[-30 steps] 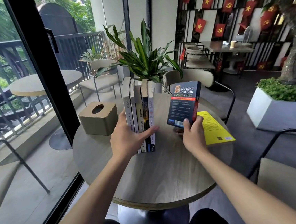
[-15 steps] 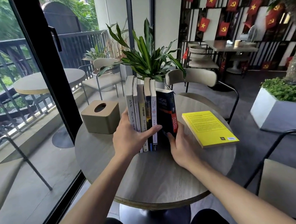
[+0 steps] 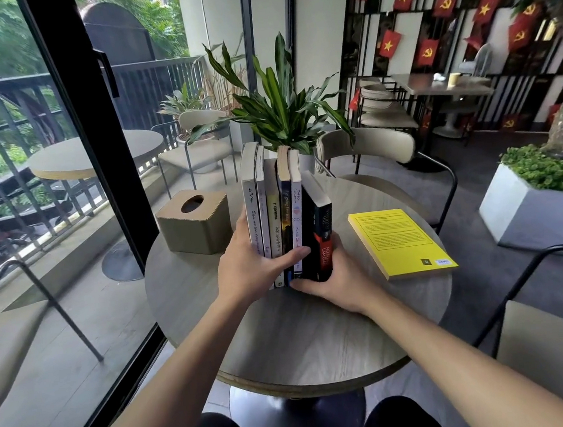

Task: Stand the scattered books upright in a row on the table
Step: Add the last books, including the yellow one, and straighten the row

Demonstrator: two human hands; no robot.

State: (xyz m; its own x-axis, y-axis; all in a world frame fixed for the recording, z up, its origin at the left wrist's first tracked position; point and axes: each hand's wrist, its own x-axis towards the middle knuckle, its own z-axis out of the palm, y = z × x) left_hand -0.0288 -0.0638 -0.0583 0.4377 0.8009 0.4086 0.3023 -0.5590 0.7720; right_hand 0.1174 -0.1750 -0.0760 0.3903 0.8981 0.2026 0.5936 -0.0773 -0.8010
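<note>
Several books stand upright in a row (image 3: 273, 200) at the middle of the round wooden table (image 3: 305, 335), spines toward me. My left hand (image 3: 251, 268) clasps the row from its left side, thumb across the spines. At the row's right end stands a black book with a red spine (image 3: 321, 230), leaning slightly against the others. My right hand (image 3: 334, 280) grips its lower end, thumb under the spines. A yellow book (image 3: 401, 239) lies flat on the table to the right, apart from both hands.
A tan tissue box (image 3: 195, 221) sits left of the row. A potted plant (image 3: 284, 109) stands just behind the books. Chairs ring the table at the back (image 3: 366, 146) and right (image 3: 543, 343). A glass door frame (image 3: 93, 135) runs along the left.
My right hand carried the black book from mid-air to the right end of the row and stood it there, spine facing me. My left hand stayed on the row.
</note>
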